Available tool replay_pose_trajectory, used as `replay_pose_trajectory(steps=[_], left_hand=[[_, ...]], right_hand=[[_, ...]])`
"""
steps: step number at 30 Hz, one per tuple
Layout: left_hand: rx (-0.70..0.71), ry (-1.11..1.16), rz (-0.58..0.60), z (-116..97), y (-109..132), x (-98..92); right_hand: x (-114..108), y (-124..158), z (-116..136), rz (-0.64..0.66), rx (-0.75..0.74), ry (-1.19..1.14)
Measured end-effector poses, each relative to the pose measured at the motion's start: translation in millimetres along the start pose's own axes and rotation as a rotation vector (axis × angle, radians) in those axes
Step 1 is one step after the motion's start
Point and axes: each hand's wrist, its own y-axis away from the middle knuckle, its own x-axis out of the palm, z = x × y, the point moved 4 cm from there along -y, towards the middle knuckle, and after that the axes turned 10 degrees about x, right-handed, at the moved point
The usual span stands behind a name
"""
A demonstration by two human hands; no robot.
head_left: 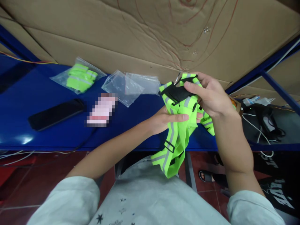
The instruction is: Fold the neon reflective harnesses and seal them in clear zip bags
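Observation:
I hold a neon green reflective strap vest with grey stripes and black buckles above the front edge of the blue table. My right hand grips its bunched top, fingers closed over a black patch. My left hand supports the straps from below, thumb and fingers closed on the fabric. The loose lower loops hang down over my lap.
On the table lie a clear bag holding a folded green vest, two empty clear bags, a black phone and a blurred pink item. Cardboard stands behind. Cables and a charger sit at right.

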Motion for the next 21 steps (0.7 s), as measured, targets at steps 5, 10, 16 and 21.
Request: replay_pose_trajectory(steps=[5, 10, 16, 21], left_hand=[[-0.02, -0.074, -0.117, 0, -3, -13.9], [-0.009, 0.016, -0.077, -3, -5, -23.9], [-0.053, 0.002, -0.094, -2, 0, -40.0], [-0.115, -0.015, -0.104, 7, 5, -46.7]], right_hand=[[-3, 13, 13, -0.257, -0.363, 0.174], [4, 18, -9, -0.214, -0.414, 0.365], [-8, 11, -37, -0.219, -0.451, 0.224], [-2, 22, -37, -0.113, -0.553, 0.303]])
